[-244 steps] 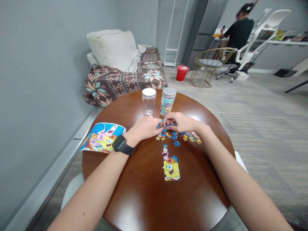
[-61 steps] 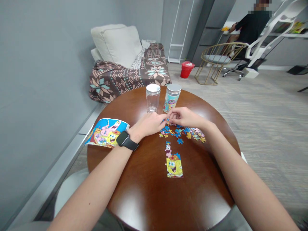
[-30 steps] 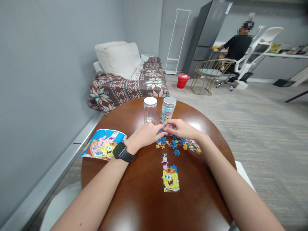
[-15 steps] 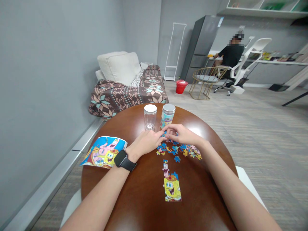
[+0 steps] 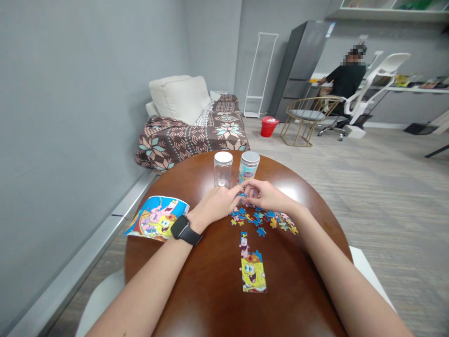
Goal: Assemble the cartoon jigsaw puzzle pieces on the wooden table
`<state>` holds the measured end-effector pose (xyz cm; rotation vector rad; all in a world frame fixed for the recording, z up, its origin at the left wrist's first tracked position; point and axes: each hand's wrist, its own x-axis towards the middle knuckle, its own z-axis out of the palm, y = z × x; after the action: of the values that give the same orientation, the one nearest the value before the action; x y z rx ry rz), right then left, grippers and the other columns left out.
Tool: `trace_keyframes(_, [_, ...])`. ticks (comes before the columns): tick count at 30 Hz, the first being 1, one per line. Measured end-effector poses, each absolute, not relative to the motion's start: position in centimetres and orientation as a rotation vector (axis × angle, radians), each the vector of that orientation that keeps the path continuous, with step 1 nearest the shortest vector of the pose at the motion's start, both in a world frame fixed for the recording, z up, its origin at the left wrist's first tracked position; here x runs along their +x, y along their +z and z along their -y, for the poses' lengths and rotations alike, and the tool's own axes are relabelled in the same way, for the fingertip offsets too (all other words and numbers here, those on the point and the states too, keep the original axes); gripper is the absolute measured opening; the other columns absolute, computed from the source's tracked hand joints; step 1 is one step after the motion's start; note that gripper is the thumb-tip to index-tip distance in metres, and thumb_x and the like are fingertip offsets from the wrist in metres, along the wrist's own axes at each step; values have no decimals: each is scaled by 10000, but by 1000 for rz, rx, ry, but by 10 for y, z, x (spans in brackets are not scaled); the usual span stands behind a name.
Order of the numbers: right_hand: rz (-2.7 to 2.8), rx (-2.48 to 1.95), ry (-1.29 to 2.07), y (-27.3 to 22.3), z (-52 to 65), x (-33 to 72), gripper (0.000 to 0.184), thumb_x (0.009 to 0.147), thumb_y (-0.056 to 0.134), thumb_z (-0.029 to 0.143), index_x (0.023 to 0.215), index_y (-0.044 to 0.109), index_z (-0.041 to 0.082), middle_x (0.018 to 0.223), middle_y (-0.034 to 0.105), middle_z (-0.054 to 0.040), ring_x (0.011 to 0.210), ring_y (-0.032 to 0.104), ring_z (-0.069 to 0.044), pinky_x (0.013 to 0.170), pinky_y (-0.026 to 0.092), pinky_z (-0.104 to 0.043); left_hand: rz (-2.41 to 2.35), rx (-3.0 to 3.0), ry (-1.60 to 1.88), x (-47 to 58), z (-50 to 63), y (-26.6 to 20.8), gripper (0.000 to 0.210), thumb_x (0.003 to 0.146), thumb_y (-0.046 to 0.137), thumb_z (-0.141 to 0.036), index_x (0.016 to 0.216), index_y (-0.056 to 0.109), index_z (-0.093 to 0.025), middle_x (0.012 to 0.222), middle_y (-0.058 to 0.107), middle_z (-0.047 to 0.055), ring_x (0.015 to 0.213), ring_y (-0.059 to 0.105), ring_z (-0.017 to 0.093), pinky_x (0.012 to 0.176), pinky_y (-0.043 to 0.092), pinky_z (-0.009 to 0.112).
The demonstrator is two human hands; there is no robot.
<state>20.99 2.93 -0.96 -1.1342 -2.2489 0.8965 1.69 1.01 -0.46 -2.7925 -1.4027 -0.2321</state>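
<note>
Little changed from half a second back: left hand [image 5: 219, 206] and right hand [image 5: 266, 195] still meet fingertip to fingertip over loose puzzle pieces [image 5: 261, 219] mid-counter [image 5: 206, 285]. Fingers curled; grip on any piece impossible to tell. Assembled strip [image 5: 251, 267] at 6 o'clock of pile, long axis 12-to-6. Clear jar [image 5: 223, 169] looks empty; printed jar [image 5: 248, 167] contents hidden, both at 12.

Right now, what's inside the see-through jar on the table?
The clear jar with the white lid looks empty; the brown table shows through it. The printed jar beside it hides its inside. Loose puzzle pieces lie outside, by both hands.
</note>
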Motion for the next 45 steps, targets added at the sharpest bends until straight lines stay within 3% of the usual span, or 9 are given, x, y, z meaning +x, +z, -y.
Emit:
trace_keyframes(7, [2252,-1123,908,-9,-27,212,278,793,524,160,1071,532,165,719,658,2,633,589,-118,635,454,-244,1408,-2802,-199,18,-9,-1,309,936,349,-335,1135,558,-224,818,696,83,768,679,231,679,488,301])
trace_keyframes(17, [2239,-1101,909,-10,-28,211,276,728,549,109,999,559,164,757,657,-8,675,605,-121,650,475,-246,1383,-2791,-201,17,-10,-7,369,905,417,-435,1183,534,-221,824,694,98,780,677,270,660,490,325])
trace_keyframes(22, [2244,-1106,875,-12,-29,211,260,719,543,93,969,581,154,748,648,-13,657,588,-117,640,477,-242,1348,-2801,-185,17,-11,-6,312,917,400,-375,1143,557,-226,807,693,86,763,677,252,656,489,314])
trace_keyframes(37, [2196,-1104,939,-9,-29,213,206,791,574,208,989,582,153,789,679,-34,690,615,-124,678,496,-260,1387,-2783,-156,17,-12,-8,324,931,351,-392,1042,591,-205,814,693,88,750,676,241,642,475,298])
trace_keyframes(45, [2298,-1184,746,-5,-31,216,136,811,550,228,845,655,150,754,671,-33,658,578,-128,662,461,-262,1481,-2754,-224,17,-12,-5,316,942,314,-349,989,598,-217,814,693,70,759,672,225,654,465,296])
